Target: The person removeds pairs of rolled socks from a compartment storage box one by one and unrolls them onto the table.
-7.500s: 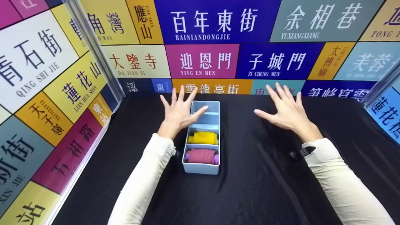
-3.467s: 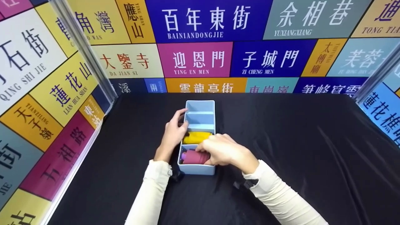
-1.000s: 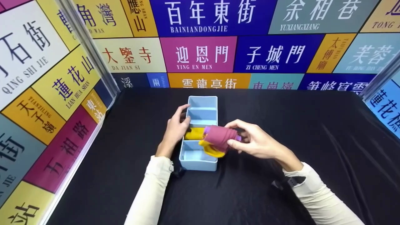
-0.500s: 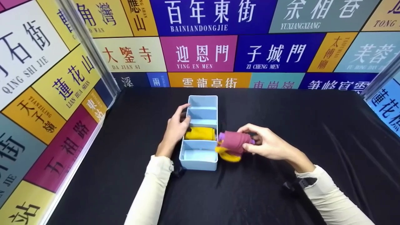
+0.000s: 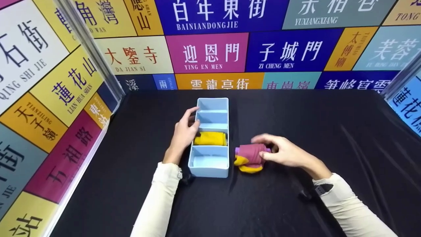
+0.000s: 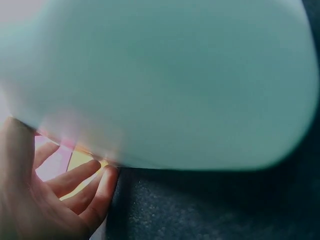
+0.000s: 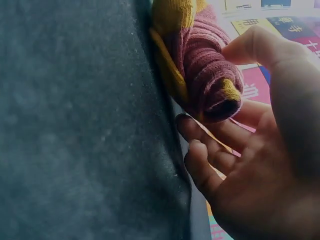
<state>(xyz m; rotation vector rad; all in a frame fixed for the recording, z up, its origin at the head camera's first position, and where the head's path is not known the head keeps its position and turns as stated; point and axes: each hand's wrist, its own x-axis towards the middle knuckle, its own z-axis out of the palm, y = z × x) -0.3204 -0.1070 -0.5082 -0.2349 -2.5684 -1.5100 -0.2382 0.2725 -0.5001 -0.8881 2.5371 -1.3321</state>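
A long light-blue four-compartment box (image 5: 208, 171) lies lengthwise on the black cloth. My left hand (image 5: 184, 131) rests against its left side, fingertips at the rim; in the left wrist view the pale box wall (image 6: 165, 85) fills most of the picture, with the left hand (image 6: 60, 195) at its edge. In one compartment lies a rolled yellow sock (image 5: 210, 139). To the right of the box, a rolled maroon sock (image 5: 251, 153) with yellow parts sits on the cloth. My right hand (image 5: 289, 153) is at its right end, thumb close against the roll (image 7: 207, 70), other fingers spread loosely around it.
Black cloth (image 5: 279, 204) covers the table around the box and stretches to the right. Colourful sign panels (image 5: 210, 52) stand behind and at the left, with metal posts (image 5: 95, 49) at the corners.
My right hand took the maroon sock roll out of the nearest compartment, carried it right and lowered it onto the cloth; its fingers have loosened. Left hand has stayed at the box's left side since 3.5 seconds ago.
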